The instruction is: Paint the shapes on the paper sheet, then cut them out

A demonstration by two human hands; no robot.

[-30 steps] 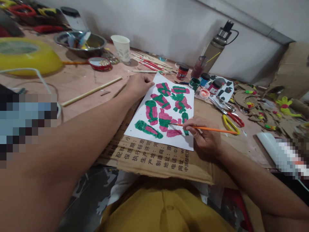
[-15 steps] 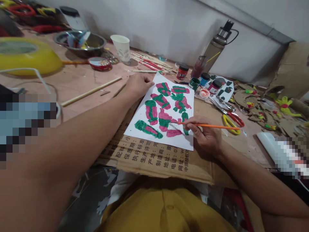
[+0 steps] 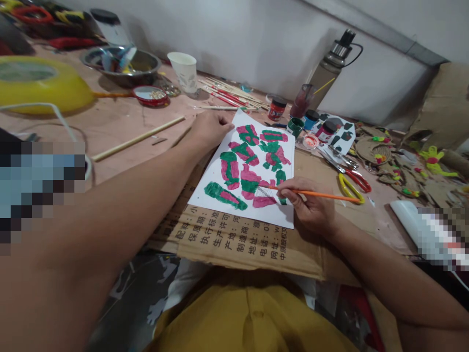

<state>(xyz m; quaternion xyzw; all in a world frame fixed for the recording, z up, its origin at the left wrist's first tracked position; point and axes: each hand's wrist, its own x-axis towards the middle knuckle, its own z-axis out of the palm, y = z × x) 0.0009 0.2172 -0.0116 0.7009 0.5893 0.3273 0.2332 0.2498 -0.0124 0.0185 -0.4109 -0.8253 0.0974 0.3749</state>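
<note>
A white sheet of paper (image 3: 208, 171) with pink and green painted shapes lies tilted on a piece of brown cardboard (image 3: 234, 249). My left hand (image 3: 210, 128) pinches the upper left edge of the sheet between thumb and fingers. In my right hand (image 3: 311, 205), at the sheet's right edge, is an orange paintbrush (image 3: 322, 195). Its tip touches the paper between a green patch and a pencil-hatched area near the lower middle. An open jar of green paint (image 3: 295, 127) stands just beyond the sheet's upper right corner.
Behind the sheet are a paper cup (image 3: 184, 72), thin sticks, a red paint jar (image 3: 276, 108) and a tall bottle (image 3: 328, 73). Scissors (image 3: 353, 183) and cardboard pieces (image 3: 373, 149) lie to the right. A metal bowl (image 3: 122, 66) and yellow tape roll (image 3: 54, 88) are at the left.
The brush tip has shifted slightly left, onto the edge of the green patch, and its back end has dropped a little. My left hand and the sheet look unchanged.
</note>
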